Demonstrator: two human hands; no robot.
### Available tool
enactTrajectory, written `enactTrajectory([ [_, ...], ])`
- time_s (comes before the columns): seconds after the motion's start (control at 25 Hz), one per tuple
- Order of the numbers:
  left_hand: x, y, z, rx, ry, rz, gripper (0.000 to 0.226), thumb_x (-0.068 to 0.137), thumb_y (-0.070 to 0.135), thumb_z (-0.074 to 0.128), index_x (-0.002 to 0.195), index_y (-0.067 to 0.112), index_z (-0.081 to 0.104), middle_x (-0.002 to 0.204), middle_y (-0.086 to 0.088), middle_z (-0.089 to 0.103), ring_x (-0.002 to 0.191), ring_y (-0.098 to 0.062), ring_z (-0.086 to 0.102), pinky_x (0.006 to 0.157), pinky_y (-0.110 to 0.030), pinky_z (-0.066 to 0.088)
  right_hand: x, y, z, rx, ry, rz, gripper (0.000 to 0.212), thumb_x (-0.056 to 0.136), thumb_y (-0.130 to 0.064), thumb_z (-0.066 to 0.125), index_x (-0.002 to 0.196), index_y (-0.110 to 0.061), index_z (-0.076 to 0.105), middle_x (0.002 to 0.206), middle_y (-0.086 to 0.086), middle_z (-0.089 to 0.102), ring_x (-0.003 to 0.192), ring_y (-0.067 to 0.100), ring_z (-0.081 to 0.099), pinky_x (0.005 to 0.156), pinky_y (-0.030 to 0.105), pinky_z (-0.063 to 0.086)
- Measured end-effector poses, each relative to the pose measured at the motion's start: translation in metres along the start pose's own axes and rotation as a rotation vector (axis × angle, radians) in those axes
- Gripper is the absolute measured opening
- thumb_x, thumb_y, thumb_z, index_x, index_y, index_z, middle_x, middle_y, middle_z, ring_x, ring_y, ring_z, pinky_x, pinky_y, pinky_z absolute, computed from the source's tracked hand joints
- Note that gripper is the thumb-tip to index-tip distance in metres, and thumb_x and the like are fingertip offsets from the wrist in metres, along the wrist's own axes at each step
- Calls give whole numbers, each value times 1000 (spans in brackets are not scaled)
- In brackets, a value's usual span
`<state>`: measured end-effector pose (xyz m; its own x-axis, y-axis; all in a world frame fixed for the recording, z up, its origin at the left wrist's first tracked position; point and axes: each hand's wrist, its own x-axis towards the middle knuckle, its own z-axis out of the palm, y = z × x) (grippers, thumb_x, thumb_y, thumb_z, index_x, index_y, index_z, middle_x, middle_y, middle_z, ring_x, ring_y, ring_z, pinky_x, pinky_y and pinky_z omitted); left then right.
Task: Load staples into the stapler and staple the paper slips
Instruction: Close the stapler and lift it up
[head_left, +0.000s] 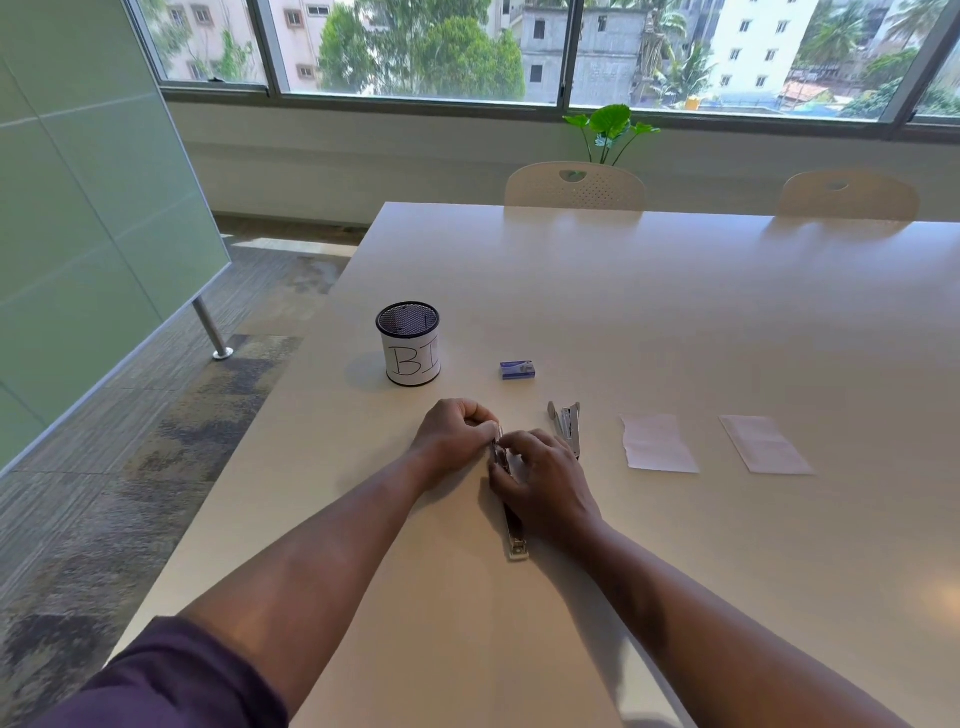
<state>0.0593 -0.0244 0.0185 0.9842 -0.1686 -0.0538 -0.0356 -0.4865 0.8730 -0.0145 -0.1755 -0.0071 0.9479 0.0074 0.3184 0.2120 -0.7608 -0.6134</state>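
Left hand (454, 436): fingers curled, the tips pinching something small and metallic at the far end of the stapler; what exactly it holds cannot be made out.
Right hand (540, 486): fingers curled down over the middle of the same stapler, thumb and fingertips meeting the left hand's fingertips.
Stapler (514, 525): lies flat on the table (675, 312) under and between both hands, opened out lengthwise, its near end sticking out toward the person below the right hand.
Second stapler (566, 426): just beyond the right hand, slightly to its right, lying opened in a narrow V, untouched.
Staple box (518, 370): small, blue, farther out than both hands, roughly in line with the gap between them.
Paper slips: one slip (657, 443) to the right of the right hand past the second stapler; another slip (763, 445) farther right, apart from the first.
Mesh cup (409, 343): black, wrapped in white paper with handwritten letters, beyond the left hand.
Sleeve (171, 680): purple, on the left arm.
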Motion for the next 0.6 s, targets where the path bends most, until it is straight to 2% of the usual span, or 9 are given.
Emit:
enactTrajectory([
  [0.2,-3,-4,-3,-15,-64,40,16,77,26,85,88,19,75,72,10,72,69,-5,67,75,-28,57,-1,-2,-2,55,35,37,39,78,-50,64,110,-34,50,85,-9,60,78,14,57,66,32,45],
  [0.4,0,2,-2,-1,-69,11,17,76,19,86,88,17,75,78,4,73,70,-6,67,66,-17,54,-1,-3,-4,42,22,34,40,78,-50,64,111,-34,47,82,-7,60,74,15,57,64,33,48],
  [0.6,4,12,-2,19,-86,-53,16,75,12,86,87,13,75,83,-3,75,78,-15,69,79,-32,57,-6,-7,-6,-1,-8,6,49,76,-50,64,120,-31,51,76,-8,58,70,15,56,60,31,40],
])
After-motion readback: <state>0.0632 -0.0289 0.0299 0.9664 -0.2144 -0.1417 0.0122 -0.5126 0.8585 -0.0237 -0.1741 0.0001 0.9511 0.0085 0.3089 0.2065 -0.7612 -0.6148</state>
